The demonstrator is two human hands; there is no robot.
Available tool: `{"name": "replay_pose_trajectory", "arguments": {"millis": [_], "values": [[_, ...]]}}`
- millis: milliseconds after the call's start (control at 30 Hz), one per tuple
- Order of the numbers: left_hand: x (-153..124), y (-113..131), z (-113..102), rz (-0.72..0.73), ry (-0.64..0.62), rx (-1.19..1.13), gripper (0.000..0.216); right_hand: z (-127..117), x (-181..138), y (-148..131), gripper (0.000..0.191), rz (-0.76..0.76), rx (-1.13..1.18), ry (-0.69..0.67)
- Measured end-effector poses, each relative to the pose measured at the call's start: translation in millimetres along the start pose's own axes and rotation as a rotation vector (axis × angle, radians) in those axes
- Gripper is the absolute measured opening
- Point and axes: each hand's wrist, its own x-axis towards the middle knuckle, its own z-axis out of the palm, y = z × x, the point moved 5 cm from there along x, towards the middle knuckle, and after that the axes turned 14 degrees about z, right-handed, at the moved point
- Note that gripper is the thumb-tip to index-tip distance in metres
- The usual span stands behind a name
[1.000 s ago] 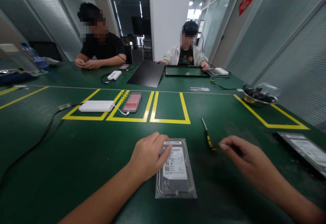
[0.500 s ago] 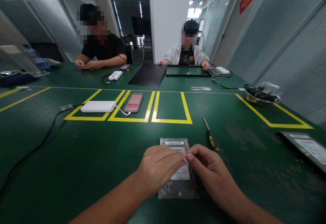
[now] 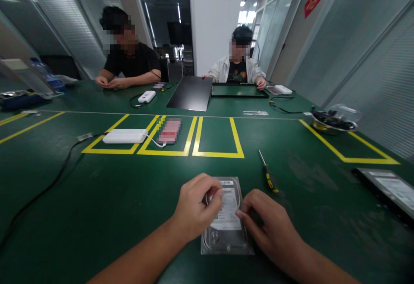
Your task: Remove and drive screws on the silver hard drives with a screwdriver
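A silver hard drive [image 3: 226, 236] with a white label lies flat on the green table in front of me. Above its left side is my left hand [image 3: 199, 206], thumb and fingertips pinched together; whatever they hold, if anything, is too small to make out. My right hand [image 3: 273, 223] is at the drive's right edge, its thumb and index finger also closed in a pinch with the tips hidden from view. Beyond the right hand lies a screwdriver [image 3: 268, 173] with a black and yellow handle.
Another hard drive [image 3: 388, 187] lies at the right. A metal bowl [image 3: 333, 124] of dark parts stands behind it. Yellow tape [image 3: 218, 154] marks the table [image 3: 129, 206], with a white power bank [image 3: 125, 136] and a phone [image 3: 170, 130]. Two people sit opposite, one holding a black panel [image 3: 190, 93].
My hands have moved apart: the left went left, the right slightly down. More of the drive's label shows. Across the table, the black panel has tilted and shifted slightly right.
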Motion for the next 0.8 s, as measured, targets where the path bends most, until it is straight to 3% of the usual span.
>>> {"name": "replay_pose_trajectory", "arguments": {"millis": [200, 333, 567, 800], "values": [[2, -7, 1, -0.161, 0.028, -0.109, 0.012, 7, -10, -12, 0.015, -0.224, -0.158, -0.157], [4, -13, 1, -0.278, 0.084, -0.240, 0.007, 9, -14, -16, 0.053, -0.282, -0.282, -0.255], [6, -30, 4, -0.573, 0.165, -0.478, 0.016, 12, -15, -13, 0.067, -0.277, -0.469, -0.438], [-5, -47, 1, -0.542, 0.131, -0.354, 0.018, 13, -17, -15, 0.058, -0.253, -0.449, -0.404]]}}
